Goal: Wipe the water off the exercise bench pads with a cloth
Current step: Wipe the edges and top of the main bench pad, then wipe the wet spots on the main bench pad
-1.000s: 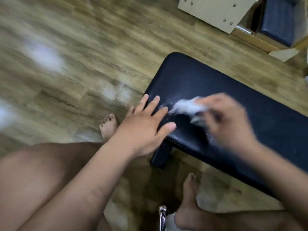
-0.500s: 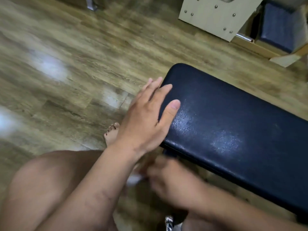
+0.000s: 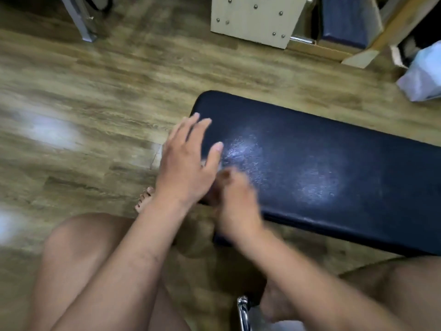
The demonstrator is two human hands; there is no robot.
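The dark blue bench pad [image 3: 334, 151] runs from the centre to the right edge, with shiny wet patches [image 3: 243, 149] near its left end and further along at mid-pad. My left hand [image 3: 188, 158] lies flat on the pad's left end, fingers spread. My right hand [image 3: 233, 199] is blurred and curled into a fist at the pad's near edge, just right of my left thumb. The cloth is almost fully hidden in that fist; only a pale smear [image 3: 222, 167] shows by the knuckles.
A pale wooden box with bolts [image 3: 257, 17] and a dark padded block [image 3: 343, 22] stand at the back. A white plastic bag [image 3: 422, 70] is at the far right and a metal leg [image 3: 81, 20] at the top left. My bare knees, feet and a chrome tube [image 3: 243, 311] are below.
My right hand wiped on the pad, dropped below its near edge with the cloth, and has now come back up to the edge. My left hand slid slightly further along the pad's end.
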